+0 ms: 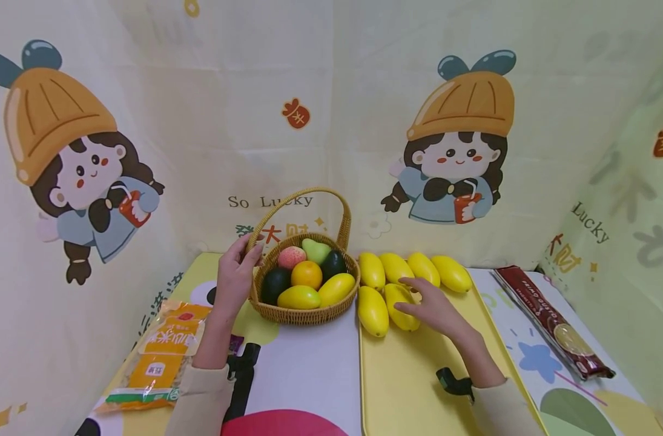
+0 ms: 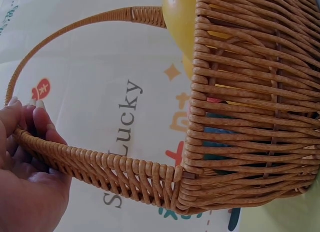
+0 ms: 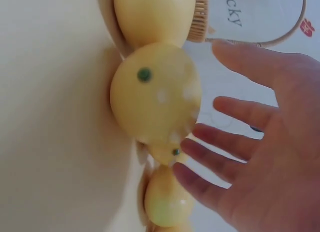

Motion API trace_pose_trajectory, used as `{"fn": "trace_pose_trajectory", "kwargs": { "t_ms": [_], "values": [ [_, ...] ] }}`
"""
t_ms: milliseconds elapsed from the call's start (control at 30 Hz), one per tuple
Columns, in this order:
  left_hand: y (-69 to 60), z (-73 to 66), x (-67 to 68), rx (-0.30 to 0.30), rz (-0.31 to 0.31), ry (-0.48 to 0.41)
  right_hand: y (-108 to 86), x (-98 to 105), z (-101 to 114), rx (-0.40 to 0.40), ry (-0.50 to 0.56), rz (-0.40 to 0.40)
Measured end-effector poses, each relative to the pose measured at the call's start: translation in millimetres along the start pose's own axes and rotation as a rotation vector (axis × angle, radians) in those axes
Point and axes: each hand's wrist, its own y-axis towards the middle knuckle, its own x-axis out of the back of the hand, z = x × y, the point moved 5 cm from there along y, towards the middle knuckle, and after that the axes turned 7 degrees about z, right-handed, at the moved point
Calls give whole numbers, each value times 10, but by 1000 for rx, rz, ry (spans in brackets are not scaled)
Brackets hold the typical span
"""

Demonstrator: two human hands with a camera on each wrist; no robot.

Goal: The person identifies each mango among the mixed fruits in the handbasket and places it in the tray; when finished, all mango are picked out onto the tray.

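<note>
Desk: printed cover, with a red patch at 6 o'clock.
Orange packet: flat on the desk, at 8 o'clock from the basket.
Tray: yellow, on the desk at 4 o'clock from the basket.
Dark red packet: slanted on the desk, just beside the tray at its 3 o'clock.
Right hand: fingers spread, over the tray at 3 o'clock from the two near mangoes; I cannot tell whether the fingertips touch the fruit.
Left hand: thumb and fingers curled round the handle, gripping it at the basket's 10 o'clock.
Basket: woven, upright, holding an orange in the middle, a dark fruit at 8 o'clock, yellow mangoes at 7 and 4, another dark one at 2, a pink fruit at 11 and a green pear at 1.
Far mangoes: four in a row across the tray's 12 o'clock end.
Cloth: pale, hanging behind everything at 12 o'clock, printed with cartoon figures in orange hats.
</note>
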Motion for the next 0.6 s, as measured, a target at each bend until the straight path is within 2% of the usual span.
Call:
{"fn": "trace_pose_trajectory", "kwargs": {
  "t_ms": [233,400,600],
  "values": [
    [15,31,1,1,2,5,100,-74,127,88,34,-54],
    [14,28,-2,-2,1,5,155,-107,279,121,26,-82],
    [3,7,-1,-9,-1,0,220,-167,514,153,88,-66]
  ]
}}
